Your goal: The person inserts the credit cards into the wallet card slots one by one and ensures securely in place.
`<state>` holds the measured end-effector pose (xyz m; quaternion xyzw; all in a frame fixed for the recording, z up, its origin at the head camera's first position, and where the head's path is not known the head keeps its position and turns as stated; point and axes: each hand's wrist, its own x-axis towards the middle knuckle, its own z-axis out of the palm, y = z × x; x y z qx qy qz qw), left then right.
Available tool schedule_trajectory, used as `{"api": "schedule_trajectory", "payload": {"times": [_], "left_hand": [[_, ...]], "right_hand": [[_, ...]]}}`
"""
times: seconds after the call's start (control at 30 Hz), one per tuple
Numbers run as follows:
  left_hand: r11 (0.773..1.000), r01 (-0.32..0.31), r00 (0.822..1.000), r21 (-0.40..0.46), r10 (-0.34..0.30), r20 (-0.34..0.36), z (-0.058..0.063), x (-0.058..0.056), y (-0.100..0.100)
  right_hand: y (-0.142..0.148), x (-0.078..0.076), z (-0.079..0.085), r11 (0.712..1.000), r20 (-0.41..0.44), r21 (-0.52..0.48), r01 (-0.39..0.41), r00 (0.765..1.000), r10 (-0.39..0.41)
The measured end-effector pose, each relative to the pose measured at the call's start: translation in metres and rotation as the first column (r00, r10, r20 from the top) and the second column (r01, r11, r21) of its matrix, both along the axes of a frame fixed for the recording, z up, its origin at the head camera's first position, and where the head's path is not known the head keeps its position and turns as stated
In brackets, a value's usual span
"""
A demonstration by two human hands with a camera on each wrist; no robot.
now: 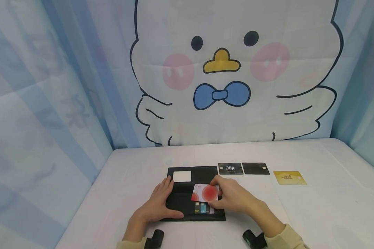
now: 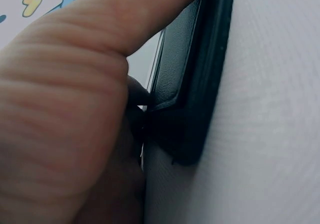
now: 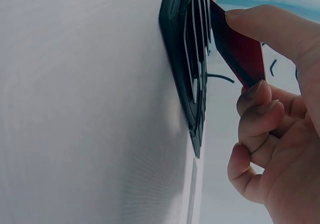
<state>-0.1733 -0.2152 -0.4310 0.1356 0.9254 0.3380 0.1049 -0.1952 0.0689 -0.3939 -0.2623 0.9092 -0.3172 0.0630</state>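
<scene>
A black wallet (image 1: 180,197) lies opened out flat on the table, a white panel (image 1: 182,176) in its upper part and several cards (image 1: 202,208) tucked in slots in its lower right part. My left hand (image 1: 157,200) rests on the wallet's left side, fingers and thumb spread. Between thumb and fingertips my right hand (image 1: 237,195) pinches a white card with red circles (image 1: 205,193), just over the slotted cards. In the right wrist view that card (image 3: 240,49) stands tilted beside the wallet's layered slots (image 3: 195,44), apart from them at its lower end.
Behind the wallet's right corner lie a black VIP card (image 1: 230,168) and a plain black card (image 1: 256,168), side by side. A gold card (image 1: 290,178) is farther right. The white-covered table (image 1: 330,207) meets a printed curtain (image 1: 218,121) at the back.
</scene>
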Motion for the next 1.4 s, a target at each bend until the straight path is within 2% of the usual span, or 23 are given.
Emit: {"api": "schedule_trajectory", "payload": {"times": [0.23,0.33,0.8,1.4], "left_hand": [[1.000,0.006,1.000,0.004,-0.006,-0.002,0.001,0.000,0.000],[1.000,0.013,1.000,0.005,-0.013,-0.005,0.000,0.000,-0.001],[1.000,0.019,1.000,0.003,-0.019,-0.007,-0.001,-0.002,-0.001],[1.000,0.008,1.000,-0.005,-0.008,0.009,0.001,-0.001,0.000]], "right_hand": [[0.000,0.001,0.002,0.999,0.019,0.005,-0.034,0.999,0.034],[-0.001,0.001,0.002,0.998,0.054,0.004,-0.058,0.997,0.058],[0.002,0.001,0.001,0.984,0.160,-0.025,-0.174,0.971,0.176],[0.012,-0.007,0.000,0.967,0.178,-0.049,-0.251,0.950,0.256]]}}
